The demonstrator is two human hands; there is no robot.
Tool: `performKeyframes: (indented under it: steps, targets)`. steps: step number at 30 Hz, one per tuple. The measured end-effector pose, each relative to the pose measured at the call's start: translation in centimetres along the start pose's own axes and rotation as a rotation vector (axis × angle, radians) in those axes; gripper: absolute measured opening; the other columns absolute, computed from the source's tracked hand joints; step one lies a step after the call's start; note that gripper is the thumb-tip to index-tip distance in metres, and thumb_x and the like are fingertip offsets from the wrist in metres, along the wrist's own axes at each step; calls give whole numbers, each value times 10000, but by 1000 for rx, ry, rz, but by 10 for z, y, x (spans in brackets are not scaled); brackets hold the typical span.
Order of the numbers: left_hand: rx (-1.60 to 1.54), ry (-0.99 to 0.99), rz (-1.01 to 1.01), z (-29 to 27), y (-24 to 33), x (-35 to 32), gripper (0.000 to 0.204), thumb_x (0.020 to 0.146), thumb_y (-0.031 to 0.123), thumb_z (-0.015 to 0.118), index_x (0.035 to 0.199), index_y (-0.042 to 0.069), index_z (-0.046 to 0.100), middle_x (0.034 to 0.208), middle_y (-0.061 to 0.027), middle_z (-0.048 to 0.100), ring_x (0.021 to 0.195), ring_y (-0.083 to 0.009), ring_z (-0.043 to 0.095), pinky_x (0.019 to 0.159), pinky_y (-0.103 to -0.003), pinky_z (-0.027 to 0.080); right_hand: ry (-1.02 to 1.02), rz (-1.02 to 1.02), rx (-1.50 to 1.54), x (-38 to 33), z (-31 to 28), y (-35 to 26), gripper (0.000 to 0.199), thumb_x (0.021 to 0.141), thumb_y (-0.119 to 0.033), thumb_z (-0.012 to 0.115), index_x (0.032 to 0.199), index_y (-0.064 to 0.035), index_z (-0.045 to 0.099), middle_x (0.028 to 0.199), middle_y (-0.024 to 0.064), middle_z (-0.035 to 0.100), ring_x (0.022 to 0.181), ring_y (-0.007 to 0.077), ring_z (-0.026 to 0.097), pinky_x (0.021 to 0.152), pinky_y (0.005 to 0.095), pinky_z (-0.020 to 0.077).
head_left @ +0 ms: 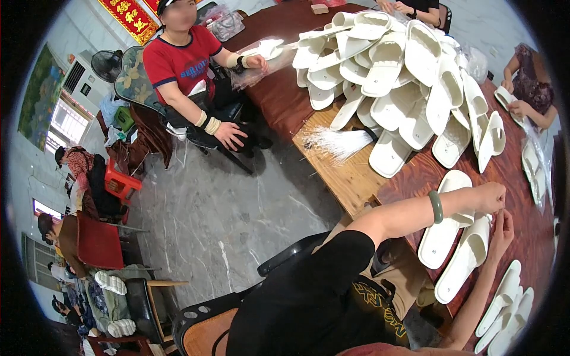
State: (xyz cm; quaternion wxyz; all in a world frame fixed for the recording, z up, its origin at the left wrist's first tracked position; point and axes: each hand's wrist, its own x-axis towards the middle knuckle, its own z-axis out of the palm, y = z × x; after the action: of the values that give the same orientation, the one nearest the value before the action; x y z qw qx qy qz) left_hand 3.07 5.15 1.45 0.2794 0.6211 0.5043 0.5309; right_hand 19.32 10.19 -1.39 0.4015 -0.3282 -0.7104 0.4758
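My left hand [490,197], below a green bangle on the wrist, is closed with its fingertips pinched together. Close by, my right hand [503,235] also pinches, its fingertips meeting those of the left. Whatever lies between them is too small to make out. Under and beside the hands lie two white slippers: one slipper [436,244] nearer the left forearm, the other slipper [461,270] nearer the right hand. Their strap ends are partly hidden by my hands and forearm.
A large pile of white slippers [389,110] covers the far table, beside a bundle of thin white ties [339,144]. More slippers [504,305] lie at lower right. A person in red [187,62] sits across, another person [530,89] handles a slipper at right. Chairs [101,240] stand left.
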Motion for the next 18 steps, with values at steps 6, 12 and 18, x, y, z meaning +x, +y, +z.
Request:
performKeyframes:
  steps: [6,12,18]
  targets:
    - [-20,208,-78,1,-8,3,142,776,99,557,801,-37,589,795,-230,632,817,-361,625,713,-411,490,163,-309,-42,-23,20,-88,232,921,-134,532,1097,9,584,1033,44,592,903,99,536,793,237,427]
    - [60,133,-96,2,-5,2,161,848,131,543,851,-28,516,759,-156,643,772,-291,635,708,-391,484,-1506,-1178,-424,-113,108,-228,629,728,-79,542,1341,-191,457,647,11,446,557,132,502,521,253,426]
    - [24,163,-80,1,3,-2,138,884,118,498,865,-18,492,730,-140,620,755,-283,614,707,-386,467,-1152,-1580,-243,-148,138,-252,679,707,-208,501,1378,-232,398,636,-32,317,548,73,386,475,200,300]
